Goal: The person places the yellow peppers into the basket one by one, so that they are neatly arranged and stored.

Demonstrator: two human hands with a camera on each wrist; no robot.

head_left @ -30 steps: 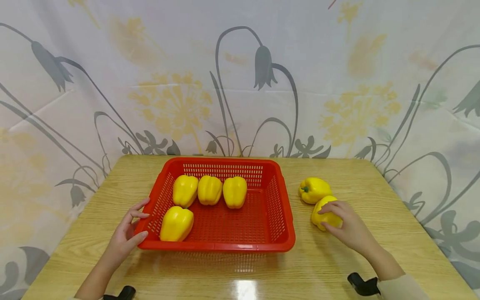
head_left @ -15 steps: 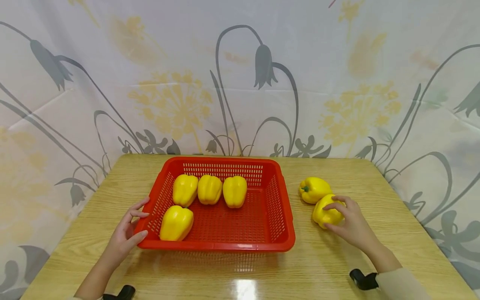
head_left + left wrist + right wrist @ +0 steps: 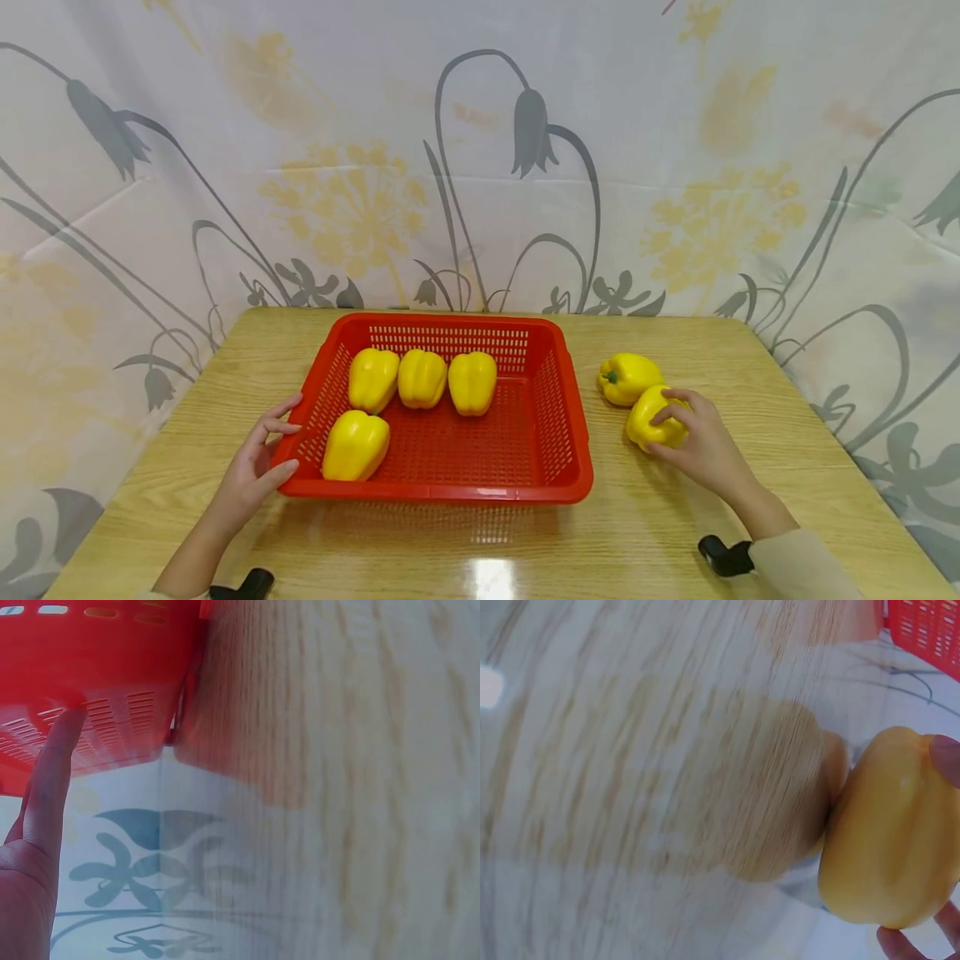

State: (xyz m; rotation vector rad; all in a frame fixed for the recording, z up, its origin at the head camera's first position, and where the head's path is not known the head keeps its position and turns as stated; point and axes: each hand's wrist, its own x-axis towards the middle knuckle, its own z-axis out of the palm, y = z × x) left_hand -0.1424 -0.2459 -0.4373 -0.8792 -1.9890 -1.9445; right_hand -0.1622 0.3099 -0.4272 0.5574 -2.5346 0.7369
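My right hand (image 3: 701,446) grips a yellow bell pepper (image 3: 647,423) on the table, right of the basket. In the right wrist view, thumb and fingertips lie at opposite sides of this pepper (image 3: 892,832). Just behind it lies another yellow bell pepper (image 3: 632,377), its green stem turned left. At the left end of the red plastic basket (image 3: 442,493), my left hand (image 3: 251,471) touches the rim with fairly straight, spread fingers. One straight finger (image 3: 52,772) meets the basket's slotted side in the left wrist view.
Inside the basket, three yellow bell peppers stand in a back row, including the middle pepper (image 3: 422,379); another pepper (image 3: 356,446) sits at its front left. The wooden table (image 3: 420,567) ends at a flower-printed cloth (image 3: 480,167) behind.
My right hand has closed its fingers round the front pepper, which has shifted slightly away from me. The left hand stays at the basket rim.
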